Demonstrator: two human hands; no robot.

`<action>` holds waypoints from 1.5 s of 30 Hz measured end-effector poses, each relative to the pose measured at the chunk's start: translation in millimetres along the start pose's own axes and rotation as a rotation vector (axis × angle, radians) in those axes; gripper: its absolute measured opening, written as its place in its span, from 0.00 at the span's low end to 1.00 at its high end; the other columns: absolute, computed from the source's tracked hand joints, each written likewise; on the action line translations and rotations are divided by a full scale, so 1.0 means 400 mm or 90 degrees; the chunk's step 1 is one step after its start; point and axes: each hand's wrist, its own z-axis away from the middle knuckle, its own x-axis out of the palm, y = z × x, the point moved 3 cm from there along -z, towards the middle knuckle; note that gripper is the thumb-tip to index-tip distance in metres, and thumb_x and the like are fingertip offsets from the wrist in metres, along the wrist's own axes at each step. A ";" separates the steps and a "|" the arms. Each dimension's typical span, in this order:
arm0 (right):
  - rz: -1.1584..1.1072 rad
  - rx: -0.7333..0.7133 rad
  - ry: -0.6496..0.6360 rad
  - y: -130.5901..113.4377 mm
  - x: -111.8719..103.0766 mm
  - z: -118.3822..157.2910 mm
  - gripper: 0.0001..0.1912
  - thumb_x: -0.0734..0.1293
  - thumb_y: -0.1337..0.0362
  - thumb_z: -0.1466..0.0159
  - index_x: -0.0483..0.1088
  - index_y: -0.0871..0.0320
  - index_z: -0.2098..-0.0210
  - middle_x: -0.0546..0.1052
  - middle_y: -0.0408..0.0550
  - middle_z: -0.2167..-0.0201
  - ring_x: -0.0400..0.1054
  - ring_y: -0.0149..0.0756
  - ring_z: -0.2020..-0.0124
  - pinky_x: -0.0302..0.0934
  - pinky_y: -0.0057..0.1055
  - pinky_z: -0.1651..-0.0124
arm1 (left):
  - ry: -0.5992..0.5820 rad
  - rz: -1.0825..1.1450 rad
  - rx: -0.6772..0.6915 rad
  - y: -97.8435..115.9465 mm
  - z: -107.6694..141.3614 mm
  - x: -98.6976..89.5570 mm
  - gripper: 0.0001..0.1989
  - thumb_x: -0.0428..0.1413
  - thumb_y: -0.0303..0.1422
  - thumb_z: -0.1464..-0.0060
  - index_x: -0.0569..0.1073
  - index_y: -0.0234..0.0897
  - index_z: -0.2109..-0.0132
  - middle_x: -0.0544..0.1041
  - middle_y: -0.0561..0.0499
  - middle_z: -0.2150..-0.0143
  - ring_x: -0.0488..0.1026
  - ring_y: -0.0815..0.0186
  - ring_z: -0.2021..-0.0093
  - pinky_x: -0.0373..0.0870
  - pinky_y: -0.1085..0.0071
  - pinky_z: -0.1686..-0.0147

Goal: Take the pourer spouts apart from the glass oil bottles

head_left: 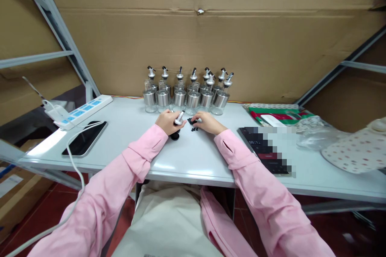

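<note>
two rows of bottles [180,99] line the back of a white table [199,164], seen from my remote seat. i see the left hand [165,122] closed around a silver spout [180,119], just above a black disc [175,137]. beside it, the right hand [207,122] bends its fingers down to small black bits [194,129]; whether it pinches one, i cannot tell. on the right, a phone [265,153] reads "00:1", the rest pixelated.
</note>
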 end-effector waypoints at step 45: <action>0.040 0.145 -0.001 0.002 -0.006 -0.005 0.21 0.54 0.62 0.33 0.75 0.65 0.67 0.77 0.55 0.65 0.70 0.35 0.64 0.56 0.26 0.59 | -0.031 0.006 -0.021 -0.002 -0.002 0.005 0.13 0.50 0.42 0.47 0.65 0.38 0.73 0.71 0.52 0.77 0.66 0.67 0.76 0.65 0.69 0.66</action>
